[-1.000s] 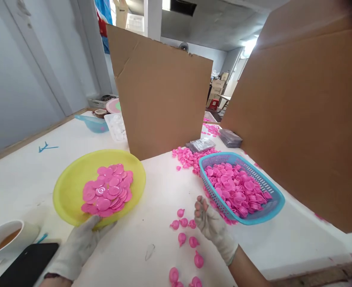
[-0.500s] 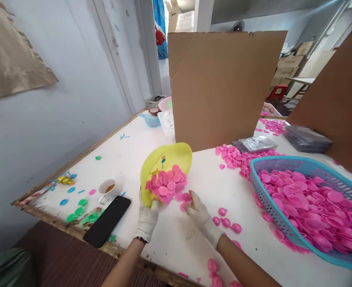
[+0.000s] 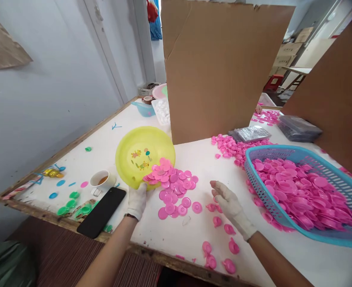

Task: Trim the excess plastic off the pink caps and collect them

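Observation:
My gloved left hand point(image 3: 136, 199) grips the near rim of a yellow plate point(image 3: 140, 153), tilted toward me. Flat pink discs point(image 3: 176, 191) have slid off its edge and lie in a heap on the white table point(image 3: 176, 235). My gloved right hand point(image 3: 228, 201) hovers to the right of that heap, fingers stretched out and apart, holding nothing. A few small pink knobbed caps point(image 3: 223, 243) lie around and below the right hand. A blue basket point(image 3: 286, 233) heaped with pink parts stands to the right.
A black phone point(image 3: 101, 212), a cup of brown liquid point(image 3: 102, 180) and green and blue caps point(image 3: 74, 201) lie near the left front edge. Tall cardboard sheets point(image 3: 223, 67) stand behind. More pink parts point(image 3: 229, 145), plastic bags point(image 3: 249, 133) and a blue scoop point(image 3: 144, 108) lie further back.
The left hand lifted and tipped the plate, and the pink discs slid out onto the table. The right hand moved to the discs, then drew back to the right. My view swung left.

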Available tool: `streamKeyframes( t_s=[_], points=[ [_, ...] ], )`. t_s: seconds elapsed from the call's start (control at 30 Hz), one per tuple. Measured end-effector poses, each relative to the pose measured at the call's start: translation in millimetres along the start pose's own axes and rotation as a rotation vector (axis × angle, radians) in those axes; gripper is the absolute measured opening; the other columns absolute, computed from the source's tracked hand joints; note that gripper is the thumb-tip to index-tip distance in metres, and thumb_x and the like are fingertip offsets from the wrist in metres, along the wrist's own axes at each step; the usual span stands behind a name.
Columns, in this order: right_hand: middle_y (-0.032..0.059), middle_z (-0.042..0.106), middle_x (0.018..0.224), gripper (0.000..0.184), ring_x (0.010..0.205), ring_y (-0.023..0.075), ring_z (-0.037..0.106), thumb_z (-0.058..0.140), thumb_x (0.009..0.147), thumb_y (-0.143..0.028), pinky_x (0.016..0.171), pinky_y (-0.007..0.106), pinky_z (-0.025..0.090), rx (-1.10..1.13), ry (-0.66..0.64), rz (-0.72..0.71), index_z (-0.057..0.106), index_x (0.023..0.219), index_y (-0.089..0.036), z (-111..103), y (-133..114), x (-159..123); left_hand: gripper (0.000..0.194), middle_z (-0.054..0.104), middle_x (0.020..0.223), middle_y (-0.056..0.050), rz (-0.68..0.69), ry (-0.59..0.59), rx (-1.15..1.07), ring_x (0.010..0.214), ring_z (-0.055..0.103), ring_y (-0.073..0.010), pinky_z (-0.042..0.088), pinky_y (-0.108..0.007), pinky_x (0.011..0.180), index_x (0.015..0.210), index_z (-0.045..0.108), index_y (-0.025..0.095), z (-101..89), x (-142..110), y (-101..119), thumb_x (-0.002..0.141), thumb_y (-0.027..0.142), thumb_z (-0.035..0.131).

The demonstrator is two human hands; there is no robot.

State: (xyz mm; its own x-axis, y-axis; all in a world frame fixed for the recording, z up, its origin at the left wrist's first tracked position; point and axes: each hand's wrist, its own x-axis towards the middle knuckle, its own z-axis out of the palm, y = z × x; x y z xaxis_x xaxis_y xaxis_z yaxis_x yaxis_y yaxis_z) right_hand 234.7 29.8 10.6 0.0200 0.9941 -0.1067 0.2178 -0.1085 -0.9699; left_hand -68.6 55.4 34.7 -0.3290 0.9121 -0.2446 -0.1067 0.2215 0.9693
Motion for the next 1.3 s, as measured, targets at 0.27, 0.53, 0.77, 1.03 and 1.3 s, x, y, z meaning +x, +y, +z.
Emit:
streamKeyframes(
  t_s=[0.27,0.53,0.77,1.03,1.3],
  points=[
    [0.0044,0.064,0.094,0.03,0.086,0.0174,0.06,0.043,0.072,-0.018,0.078,0.031,0.047,-0.325,-0.012,-0.003,0.059,0.098,-0.019,-32.7,12.0,-18.6,0.026,0.065,0.087,-0.01,-0.342,-0.048,-0.352,0.075,0.066,-0.0186,0.056,-0.031,0.067,0.105,0.052,0.012,-23.6,26.8,31.3,0.08,0.022,0.051],
    [0.0037,0.062,0.088,0.027,0.083,0.0171,0.058,0.038,0.077,-0.021,0.077,0.029,0.044,-0.592,-0.217,-0.198,0.061,0.09,-0.021,-5.3,-2.0,-6.2,0.028,0.059,0.067,-0.003,-0.051,-0.295,0.496,0.055,0.052,-0.0118,0.042,-0.024,0.053,0.079,0.057,0.015,-3.5,-56.3,12.9,0.077,0.042,0.049],
    [0.0059,0.059,0.087,0.023,0.078,0.0192,0.057,0.042,0.074,-0.015,0.071,0.031,0.039,-1.086,-0.457,-0.162,0.061,0.085,-0.02,37.7,-32.9,-1.9,0.024,0.062,0.089,-0.008,0.154,-0.767,0.995,0.073,0.057,-0.0221,0.043,-0.033,0.064,0.08,0.062,0.02,81.0,-148.0,-64.8,0.058,0.029,0.064],
    [0.0069,0.058,0.088,0.022,0.08,0.0184,0.053,0.041,0.069,-0.005,0.071,0.029,0.035,-1.165,-0.455,-0.211,0.054,0.082,-0.018,46.6,-21.7,-1.3,0.017,0.06,0.089,-0.005,0.144,-0.603,1.023,0.077,0.055,-0.0195,0.041,-0.03,0.07,0.086,0.059,0.022,57.8,-123.4,-50.5,0.074,0.03,0.051],
    [-0.0022,0.052,0.064,0.013,0.059,0.0119,0.05,0.039,0.073,-0.013,0.056,0.024,0.038,-0.589,-0.424,-0.004,0.049,0.076,-0.021,26.5,-32.4,-17.2,0.021,0.062,0.078,-0.005,0.199,-0.532,0.79,0.072,0.056,-0.0152,0.043,-0.027,0.07,0.086,0.06,0.018,43.0,-112.9,-57.2,0.08,0.019,0.04]
  ],
)
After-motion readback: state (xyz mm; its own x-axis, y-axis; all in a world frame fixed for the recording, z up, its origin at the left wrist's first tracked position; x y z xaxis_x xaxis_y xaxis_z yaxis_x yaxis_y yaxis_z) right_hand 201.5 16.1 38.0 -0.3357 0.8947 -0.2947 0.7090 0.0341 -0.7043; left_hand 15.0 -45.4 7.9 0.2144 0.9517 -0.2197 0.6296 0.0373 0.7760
